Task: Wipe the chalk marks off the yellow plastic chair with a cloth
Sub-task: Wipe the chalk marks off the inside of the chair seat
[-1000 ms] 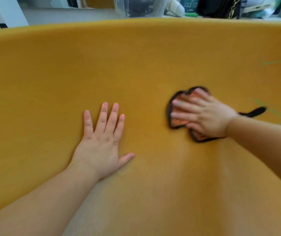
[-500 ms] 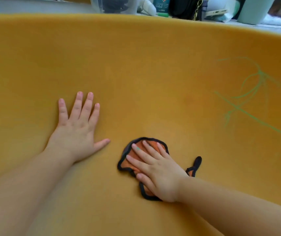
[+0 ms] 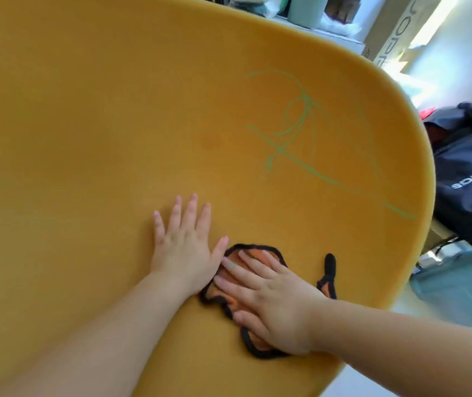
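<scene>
Cloth sits on chair below-left of chalk marks, pinned under right hand with straight fingers, left hand flat on plastic, further left of marks; likely soft, light, bunchy, so press mid-cloth, not edges.

The chair overruns the left, top and bottom edges, so its full shape cannot be told; most of the cloth lies hidden under the right hand, only its rim and one tail showing; both forearms are cut off, one at the bottom edge, one at the right; a dark bag is partly hidden behind the chair's rim and cropped at the right; a box is cut by the top edge, its lettering incomplete; the clutter beside it is too blurred to name.
</scene>
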{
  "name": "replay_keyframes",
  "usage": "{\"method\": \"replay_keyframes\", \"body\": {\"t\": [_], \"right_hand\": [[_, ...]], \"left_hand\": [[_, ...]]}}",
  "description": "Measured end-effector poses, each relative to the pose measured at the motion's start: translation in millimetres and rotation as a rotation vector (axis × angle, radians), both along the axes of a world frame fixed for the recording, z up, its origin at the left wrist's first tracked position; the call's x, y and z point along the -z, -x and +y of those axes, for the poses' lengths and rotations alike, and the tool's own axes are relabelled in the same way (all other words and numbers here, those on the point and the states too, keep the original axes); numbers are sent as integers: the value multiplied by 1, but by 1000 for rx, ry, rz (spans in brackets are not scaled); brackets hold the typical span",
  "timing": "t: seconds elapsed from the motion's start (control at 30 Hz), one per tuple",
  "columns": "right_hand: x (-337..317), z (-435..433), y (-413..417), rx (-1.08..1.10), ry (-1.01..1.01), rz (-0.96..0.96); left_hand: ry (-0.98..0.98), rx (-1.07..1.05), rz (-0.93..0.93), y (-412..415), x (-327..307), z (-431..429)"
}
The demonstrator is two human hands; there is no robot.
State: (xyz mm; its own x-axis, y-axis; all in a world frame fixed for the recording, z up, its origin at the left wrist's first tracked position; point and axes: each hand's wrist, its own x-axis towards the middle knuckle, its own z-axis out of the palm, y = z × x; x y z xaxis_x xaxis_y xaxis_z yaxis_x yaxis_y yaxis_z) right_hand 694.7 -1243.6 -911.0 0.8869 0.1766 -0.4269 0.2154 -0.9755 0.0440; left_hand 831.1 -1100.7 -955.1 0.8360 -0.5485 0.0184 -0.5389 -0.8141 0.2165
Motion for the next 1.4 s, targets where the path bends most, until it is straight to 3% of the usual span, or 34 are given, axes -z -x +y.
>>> {"method": "replay_keyframes", "body": {"t": [0.1, 0.23, 0.3, 0.4, 0.5, 0.6, 0.67, 0.73, 0.8, 0.87, 0.97, 1.07, 1.17, 1.27, 1.4], "right_hand": [[-35, -47, 20, -33, 120, 71], [-100, -156, -35, 83, 663, -298], [-115, -170, -61, 257, 793, -417], [-73, -138, -70, 370, 640, -438], [-21, -77, -28, 258, 359, -233], [-27, -58, 16, 91, 248, -24], [-52, -98, 6, 7, 386, -117], [-91, -151, -29, 15, 650, -310], [-125, -181, -64, 150, 856, -461], [-121, -175, -88, 308, 874, -559], [-69, -132, -103, 456, 662, -612], [-17, -75, -100, 445, 385, -475], [7, -50, -72, 291, 273, -281], [-32, -104, -59, 115, 439, -349], [-120, -181, -91, 275, 843, -615]], "left_hand": [[-56, 15, 22, 3, 12, -8], [-88, 18, 22, 3, 13, -9], [-91, 14, 29, 4, 13, -10], [-84, 18, 37, 5, 12, -9], [-81, 24, 31, 5, 12, -8], [-77, 28, 32, 6, 12, -7], [-79, 30, 42, 5, 12, -7], [-91, 37, 41, 5, 12, -8], [-92, 31, 40, 5, 13, -8], [-97, 32, 44, 4, 12, -9], [-95, 31, 42, 4, 13, -8], [-88, 29, 30, 5, 15, -8], [-79, 27, 23, 5, 16, -8], [-66, 35, 36, 5, 16, -8], [-83, 42, 38, 5, 16, -8]]}}
